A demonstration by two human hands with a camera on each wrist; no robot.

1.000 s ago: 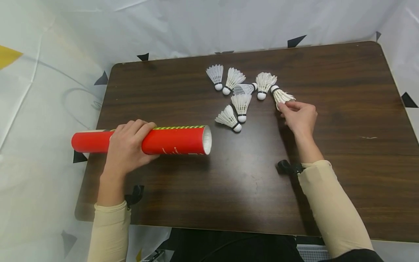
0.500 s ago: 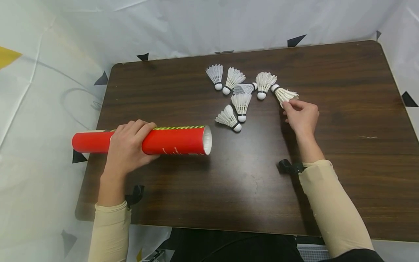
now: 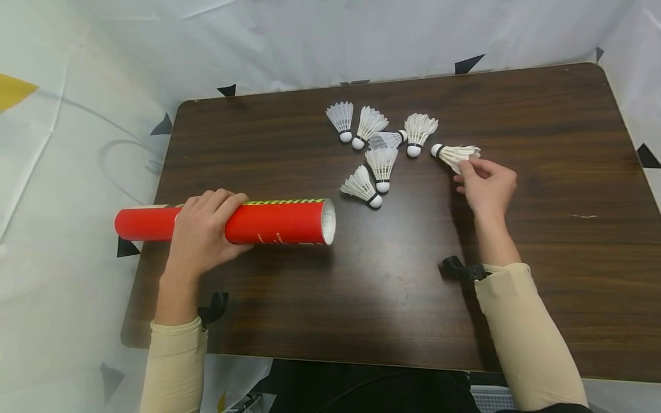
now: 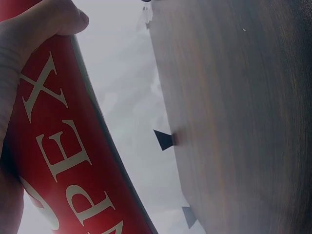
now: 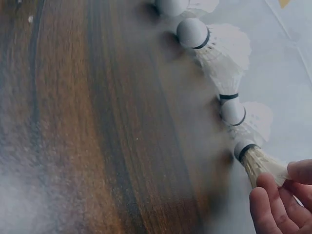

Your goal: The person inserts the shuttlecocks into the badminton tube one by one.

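My left hand [image 3: 206, 232] grips a long red shuttlecock tube [image 3: 279, 222] from above, its open white end facing right. Large pale letters run along the red tube [image 4: 73, 141] in the left wrist view. With thumb and fingertips, my right hand [image 3: 488, 186] pinches the feather skirt of a cream shuttlecock [image 3: 454, 155], whose white cork points left. The right wrist view shows the same shuttlecock [image 5: 261, 163] by its feathers between the fingers. To its left lies another shuttlecock [image 3: 419, 132], apart from it in the head view.
Several more shuttlecocks lie in a loose group on the brown table [image 3: 558, 275], among them one with a netted skirt [image 3: 384, 140] and a nearer one [image 3: 361, 186]. White sheeting [image 3: 330, 43] hangs behind the table's far edge.
My right hand has drawn back to the right with the pinched shuttlecock, opening a gap from its neighbour and turning its cork to the left. My left hand and the tube stay in place.
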